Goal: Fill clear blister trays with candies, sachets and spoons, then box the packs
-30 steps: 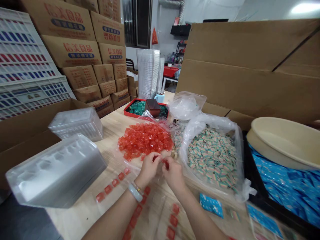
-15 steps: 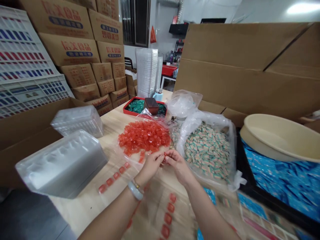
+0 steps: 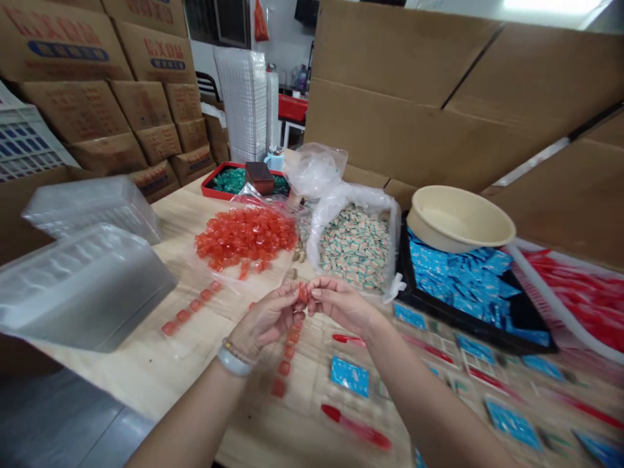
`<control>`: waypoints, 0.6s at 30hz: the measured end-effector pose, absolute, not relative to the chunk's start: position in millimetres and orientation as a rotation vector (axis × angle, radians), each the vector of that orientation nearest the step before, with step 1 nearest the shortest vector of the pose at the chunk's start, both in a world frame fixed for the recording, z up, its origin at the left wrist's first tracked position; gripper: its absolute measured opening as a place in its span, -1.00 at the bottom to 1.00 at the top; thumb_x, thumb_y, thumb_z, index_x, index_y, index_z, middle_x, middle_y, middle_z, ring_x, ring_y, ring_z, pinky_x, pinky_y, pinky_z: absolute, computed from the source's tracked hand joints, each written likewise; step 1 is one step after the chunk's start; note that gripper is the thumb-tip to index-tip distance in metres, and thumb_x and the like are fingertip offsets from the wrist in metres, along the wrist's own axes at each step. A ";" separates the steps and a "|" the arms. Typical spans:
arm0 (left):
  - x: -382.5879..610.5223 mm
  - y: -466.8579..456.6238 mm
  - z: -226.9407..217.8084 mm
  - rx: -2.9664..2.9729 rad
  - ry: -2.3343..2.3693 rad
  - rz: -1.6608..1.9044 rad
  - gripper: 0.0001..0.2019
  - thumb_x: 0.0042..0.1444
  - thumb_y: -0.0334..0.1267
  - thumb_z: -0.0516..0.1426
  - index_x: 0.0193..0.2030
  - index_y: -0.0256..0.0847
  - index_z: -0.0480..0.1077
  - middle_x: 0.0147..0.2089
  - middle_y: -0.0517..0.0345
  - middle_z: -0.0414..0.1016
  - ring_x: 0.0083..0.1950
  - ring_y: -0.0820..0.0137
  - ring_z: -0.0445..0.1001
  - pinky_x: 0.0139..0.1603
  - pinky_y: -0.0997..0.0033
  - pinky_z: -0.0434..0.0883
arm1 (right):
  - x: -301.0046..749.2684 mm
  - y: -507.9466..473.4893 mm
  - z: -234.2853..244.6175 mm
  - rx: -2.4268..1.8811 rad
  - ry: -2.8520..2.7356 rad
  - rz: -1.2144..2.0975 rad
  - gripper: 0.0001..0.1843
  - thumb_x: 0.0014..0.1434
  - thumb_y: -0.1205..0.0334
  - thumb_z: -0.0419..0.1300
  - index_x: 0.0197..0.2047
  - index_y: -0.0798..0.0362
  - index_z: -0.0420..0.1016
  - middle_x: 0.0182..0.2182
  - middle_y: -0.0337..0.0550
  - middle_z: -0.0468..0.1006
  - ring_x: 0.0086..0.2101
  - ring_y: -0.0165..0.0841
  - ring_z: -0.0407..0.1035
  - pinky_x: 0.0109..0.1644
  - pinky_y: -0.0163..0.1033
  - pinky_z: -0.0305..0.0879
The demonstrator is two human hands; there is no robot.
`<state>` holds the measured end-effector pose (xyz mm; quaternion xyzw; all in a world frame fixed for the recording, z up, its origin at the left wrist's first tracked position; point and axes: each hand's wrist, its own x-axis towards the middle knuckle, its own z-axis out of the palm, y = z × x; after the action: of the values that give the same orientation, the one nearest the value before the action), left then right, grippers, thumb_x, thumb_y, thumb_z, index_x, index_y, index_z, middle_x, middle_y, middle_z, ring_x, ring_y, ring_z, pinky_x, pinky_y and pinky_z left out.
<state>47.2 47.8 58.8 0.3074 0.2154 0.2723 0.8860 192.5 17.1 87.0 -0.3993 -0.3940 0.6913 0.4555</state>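
Observation:
My left hand (image 3: 266, 318) and my right hand (image 3: 341, 305) meet above the table, their fingertips pinching a small red candy (image 3: 303, 293) between them. Just beyond lies a heap of translucent red candies (image 3: 246, 237) on a transparent plastic bag (image 3: 273, 207). Below my left hand, rows of red candies sealed in a transparent strip (image 3: 192, 311) lie on the wooden table (image 3: 146, 383). Another strip (image 3: 287, 351) runs under my hands. A jade bangle and a beaded bracelet (image 3: 233, 359) circle my left wrist.
A white bag of striped candies (image 3: 355, 247) stands beyond my right hand. Further back are a red tray of green candies (image 3: 229, 181) and a dark box (image 3: 260, 177). Right: blue packets on a black tray (image 3: 468, 279), a beige basin (image 3: 458, 218). Left: stacked transparent trays (image 3: 82, 286).
The view has swung right and down, showing more table at right. My hands have moved slightly left and remain together on the small red candy.

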 end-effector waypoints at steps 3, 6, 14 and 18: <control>56.0 29.8 57.0 0.664 0.476 0.544 -0.87 -0.08 -0.25 0.15 -0.42 -0.27 0.34 -0.47 0.20 0.32 -0.46 0.56 0.27 -0.40 0.55 0.22 | 201.8 -4.3 83.0 -0.972 -0.943 1.746 -0.83 -0.13 0.21 0.25 -0.46 0.09 0.37 -0.53 -0.26 0.45 -0.51 -0.48 0.33 -0.40 -0.35 0.22; 58.5 12.4 50.8 0.651 0.494 0.558 -0.86 -0.10 -0.27 0.17 -0.44 -0.31 0.36 -0.51 0.20 0.32 -0.49 0.57 0.25 -0.44 0.56 0.18 | 202.5 -21.2 70.5 -1.003 -0.882 1.732 -0.84 -0.16 0.25 0.27 -0.49 0.11 0.37 -0.61 -0.30 0.43 -0.63 -0.55 0.25 -0.55 -0.43 0.13; 32.4 -9.1 49.9 0.457 0.559 0.712 -0.89 -0.06 -0.30 0.14 -0.46 -0.33 0.38 -0.48 0.18 0.31 -0.45 0.57 0.27 -0.46 0.59 0.18 | 170.4 -31.9 56.8 -0.879 -0.663 1.785 -0.82 -0.18 0.26 0.26 -0.56 0.10 0.31 -0.64 -0.26 0.42 -0.69 -0.57 0.13 -0.57 -0.41 0.08; 26.6 -7.9 47.7 0.433 0.548 0.831 -0.86 -0.04 -0.26 0.12 -0.44 -0.33 0.35 -0.51 0.22 0.25 -0.51 0.61 0.21 -0.54 0.62 0.12 | 161.4 -25.0 51.9 -0.810 -0.644 1.803 -0.83 -0.15 0.25 0.24 -0.56 0.09 0.29 -0.62 -0.26 0.39 -0.64 -0.53 0.17 -0.51 -0.38 0.11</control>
<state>26.6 -7.9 47.7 0.2059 0.2608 0.3953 0.8563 161.4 -25.0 51.9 -0.3360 -0.2671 0.7478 0.5065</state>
